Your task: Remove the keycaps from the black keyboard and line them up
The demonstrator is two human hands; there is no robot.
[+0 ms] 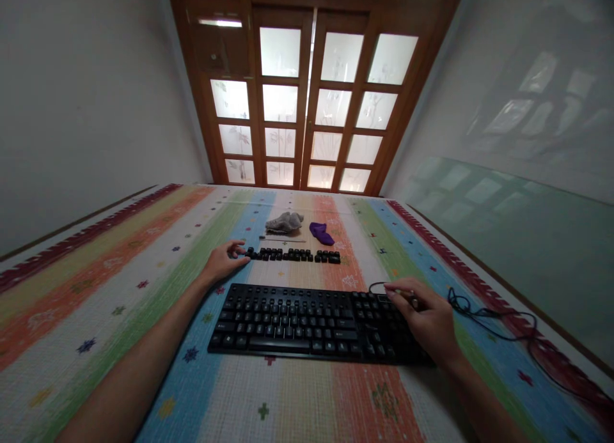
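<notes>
A black keyboard (288,318) lies in front of me, with bare patches in its top row. Beyond it stands a row of loose black keycaps (300,255). At the left end of that row, my left hand (223,262) has thumb and index finger closed about a keycap (250,253). My right hand (425,312) hovers over the keyboard's right part, fingers pinched on a thin, pale, stick-like tool (407,294) whose kind I cannot make out. It hides some keys of the number pad.
Behind the keycaps lie a grey crumpled cloth (284,222), a purple cloth (322,233) and a thin rod (283,240) with a dark end. The keyboard's black cable (494,313) coils at the right. A striped tablecloth (119,289) covers the table; wooden glazed doors (307,104) stand beyond.
</notes>
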